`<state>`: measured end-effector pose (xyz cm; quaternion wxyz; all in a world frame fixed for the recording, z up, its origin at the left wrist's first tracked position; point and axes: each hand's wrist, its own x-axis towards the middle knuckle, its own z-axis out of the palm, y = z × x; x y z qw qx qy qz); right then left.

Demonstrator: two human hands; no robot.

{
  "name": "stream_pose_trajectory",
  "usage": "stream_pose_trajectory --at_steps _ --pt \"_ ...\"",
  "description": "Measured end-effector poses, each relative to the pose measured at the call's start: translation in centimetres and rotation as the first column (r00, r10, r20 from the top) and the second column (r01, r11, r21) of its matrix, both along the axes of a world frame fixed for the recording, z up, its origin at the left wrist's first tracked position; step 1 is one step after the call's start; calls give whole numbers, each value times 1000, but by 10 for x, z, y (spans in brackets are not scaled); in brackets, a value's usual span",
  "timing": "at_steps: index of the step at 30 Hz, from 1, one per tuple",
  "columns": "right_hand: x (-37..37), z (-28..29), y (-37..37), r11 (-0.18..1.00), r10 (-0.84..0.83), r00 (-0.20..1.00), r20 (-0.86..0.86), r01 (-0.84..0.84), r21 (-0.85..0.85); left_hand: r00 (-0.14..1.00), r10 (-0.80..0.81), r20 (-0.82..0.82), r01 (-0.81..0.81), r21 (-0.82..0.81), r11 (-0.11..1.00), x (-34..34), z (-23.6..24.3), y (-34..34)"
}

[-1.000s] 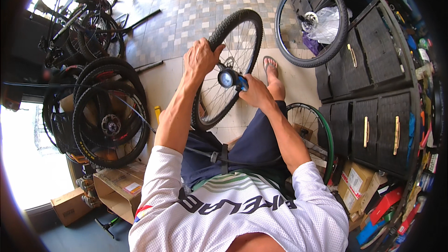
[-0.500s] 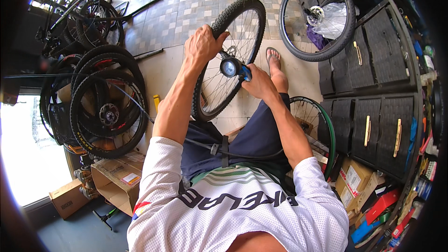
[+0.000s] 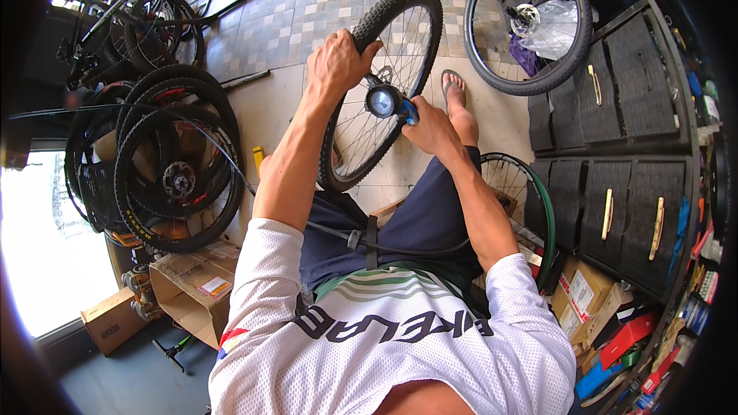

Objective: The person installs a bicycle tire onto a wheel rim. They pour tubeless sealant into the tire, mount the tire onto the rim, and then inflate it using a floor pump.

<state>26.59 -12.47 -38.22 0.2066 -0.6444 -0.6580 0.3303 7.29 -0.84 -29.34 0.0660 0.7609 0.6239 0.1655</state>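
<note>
Upright between my knees leans a bicycle wheel (image 3: 432, 54) with a knobby black tire and thin spokes. My left hand (image 3: 336, 68) is closed over the tire's upper left side, its thumb lying across toward the spokes. Close to the hub, my right hand (image 3: 433, 131) grips a tire inflator (image 3: 410, 112) by its blue handle. The inflator's round gauge (image 3: 382, 101) faces up toward me, in front of the spokes. A dark hose (image 3: 415, 259) lies across my lap. Whether the inflator's tip sits on the valve is hidden.
Several wheels (image 3: 178, 180) are stacked at left, above an open cardboard box (image 3: 192, 280). Another wheel (image 3: 473, 31) leans at the far right near black drawers (image 3: 615, 207). A green-rimmed wheel (image 3: 548, 219) stands by my right leg. Tools (image 3: 630, 338) crowd the right edge.
The held wheel, both hands and the inflator appear slightly higher and further right in view. My grip on the wheel and the inflator stays the same.
</note>
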Motion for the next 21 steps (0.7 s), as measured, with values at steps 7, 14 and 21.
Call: stream_pose_trajectory --at_steps 7,14,21 --pt "1 6 0 1000 -3 1000 -4 3 -13 1000 3 -2 -3 -17 1000 3 5 0" --pt "3 1 0 1000 -13 1000 -17 13 16 1000 16 -21 -16 -27 1000 7 7 -1" --pt "5 0 1 1000 0 999 -43 1 30 999 31 -34 -33 -51 998 10 12 -4"
